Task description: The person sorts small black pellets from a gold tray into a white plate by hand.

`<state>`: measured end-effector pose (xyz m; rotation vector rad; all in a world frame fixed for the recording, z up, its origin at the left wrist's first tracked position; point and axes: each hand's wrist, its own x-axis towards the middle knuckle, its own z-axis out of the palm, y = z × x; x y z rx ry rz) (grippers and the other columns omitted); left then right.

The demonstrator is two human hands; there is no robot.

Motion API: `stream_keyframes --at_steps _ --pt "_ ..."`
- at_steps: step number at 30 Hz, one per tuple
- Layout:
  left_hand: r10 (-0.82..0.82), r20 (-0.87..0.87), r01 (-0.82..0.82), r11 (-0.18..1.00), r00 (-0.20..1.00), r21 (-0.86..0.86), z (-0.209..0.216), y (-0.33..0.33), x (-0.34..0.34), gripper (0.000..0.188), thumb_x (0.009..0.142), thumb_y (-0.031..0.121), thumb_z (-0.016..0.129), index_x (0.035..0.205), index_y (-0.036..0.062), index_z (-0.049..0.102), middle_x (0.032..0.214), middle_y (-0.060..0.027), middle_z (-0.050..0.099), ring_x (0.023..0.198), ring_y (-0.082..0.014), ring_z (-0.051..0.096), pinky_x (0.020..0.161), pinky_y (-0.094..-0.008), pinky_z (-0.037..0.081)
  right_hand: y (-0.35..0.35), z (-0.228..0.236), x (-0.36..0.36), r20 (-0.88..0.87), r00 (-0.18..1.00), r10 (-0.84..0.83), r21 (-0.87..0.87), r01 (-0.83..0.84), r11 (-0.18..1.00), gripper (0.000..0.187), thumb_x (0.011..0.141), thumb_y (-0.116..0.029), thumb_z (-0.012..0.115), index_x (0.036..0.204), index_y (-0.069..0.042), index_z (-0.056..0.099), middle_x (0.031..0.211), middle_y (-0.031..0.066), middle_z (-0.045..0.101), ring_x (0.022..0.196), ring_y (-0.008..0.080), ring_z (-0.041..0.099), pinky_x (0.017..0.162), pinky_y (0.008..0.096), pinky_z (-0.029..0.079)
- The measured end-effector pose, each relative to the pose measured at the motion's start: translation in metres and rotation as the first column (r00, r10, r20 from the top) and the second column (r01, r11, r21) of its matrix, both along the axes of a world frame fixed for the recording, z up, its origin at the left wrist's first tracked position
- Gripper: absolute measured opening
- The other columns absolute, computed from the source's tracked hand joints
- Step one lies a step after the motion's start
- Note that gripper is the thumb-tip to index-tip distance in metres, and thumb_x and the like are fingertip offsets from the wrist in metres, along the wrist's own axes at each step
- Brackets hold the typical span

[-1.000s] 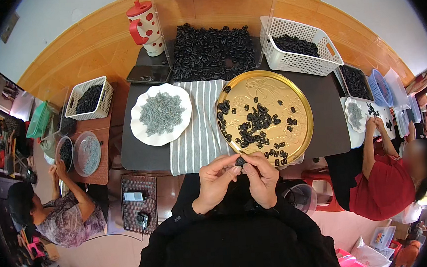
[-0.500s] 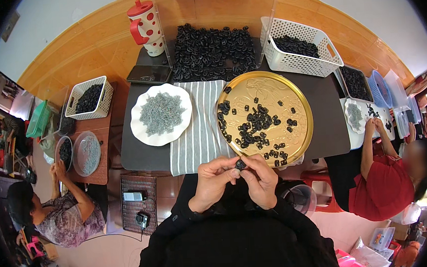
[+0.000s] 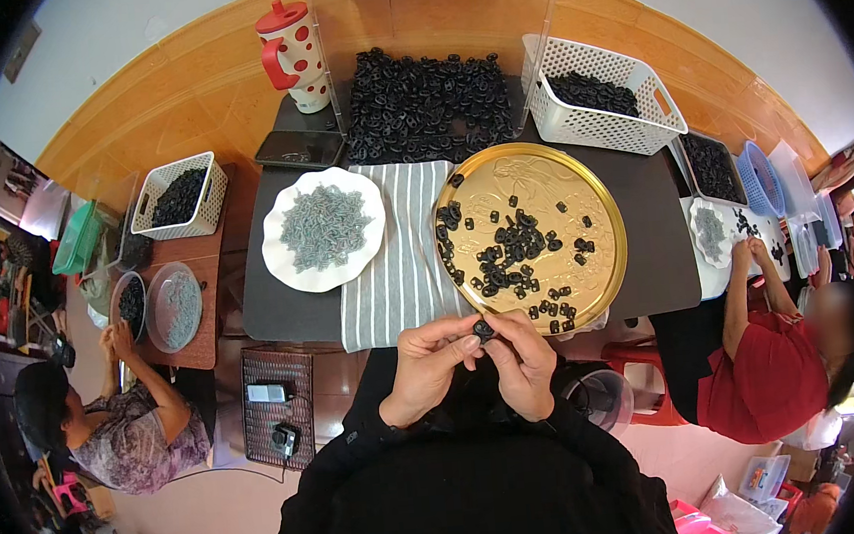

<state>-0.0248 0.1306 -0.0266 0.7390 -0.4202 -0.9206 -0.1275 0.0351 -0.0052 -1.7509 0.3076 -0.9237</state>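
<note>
Just off the table's near edge, my left hand (image 3: 433,363) and my right hand (image 3: 522,362) meet fingertip to fingertip. Between them they pinch a small black plastic part (image 3: 483,330), held by thumb and fingers from both sides. The fingers cover part of it. Beyond my right hand lies a round gold tray (image 3: 581,185) with many loose black parts (image 3: 520,243) scattered and heaped on it. A white scalloped plate (image 3: 277,258) piled with small grey screws (image 3: 325,227) stands on the left, beside a grey striped cloth (image 3: 401,259).
A clear bin (image 3: 435,10) spilling black parts stands at the back, next to a white basket (image 3: 617,135). A polka-dot tumbler (image 3: 303,71) and a phone (image 3: 298,150) are back left. People work at tables on both sides. A wicker stand (image 3: 279,429) is near left.
Both hands keep their pinch on the small black part, which seems slightly turned between the fingertips. Otherwise the scene looks the same.
</note>
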Motion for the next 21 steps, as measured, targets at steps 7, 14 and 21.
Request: stream_keyframes --at_steps 7,14,21 --pt "0.031 0.061 -0.034 0.997 0.998 0.062 -0.001 0.001 -0.002 0.025 0.084 -0.006 0.062 0.108 -0.0009 0.066 0.087 -0.0097 0.065 0.072 -0.0119 0.063 0.057 -0.0208 0.050 -0.004 -0.004 -0.002 -0.011 1.000 0.002 0.030 -0.001 1.000 0.021 0.087 0.008 0.054 0.107 0.005 0.061 0.092 0.0094 0.059 0.077 0.0127 0.055 0.068 0.0220 0.043" --pt "0.116 0.213 -0.137 0.987 0.970 0.087 -0.001 -0.001 -0.007 0.024 0.083 -0.008 0.062 0.106 -0.0016 0.066 0.087 -0.0098 0.065 0.071 -0.0121 0.062 0.055 -0.0200 0.050 -0.001 -0.014 -0.001 0.033 0.995 -0.094 0.094 0.091 0.991 0.020 0.083 0.009 0.058 0.102 0.004 0.063 0.086 0.0068 0.060 0.068 0.0080 0.052 0.057 0.0192 0.038" --pt "0.133 0.210 -0.159 0.981 0.969 0.111 0.000 -0.001 -0.008 0.024 0.083 -0.007 0.063 0.106 -0.0017 0.066 0.088 -0.0107 0.065 0.073 -0.0125 0.063 0.056 -0.0201 0.050 0.000 -0.010 -0.001 0.016 0.996 -0.091 0.103 0.089 0.991 0.020 0.083 0.010 0.058 0.102 0.004 0.063 0.087 0.0068 0.060 0.071 0.0090 0.054 0.061 0.0193 0.040"
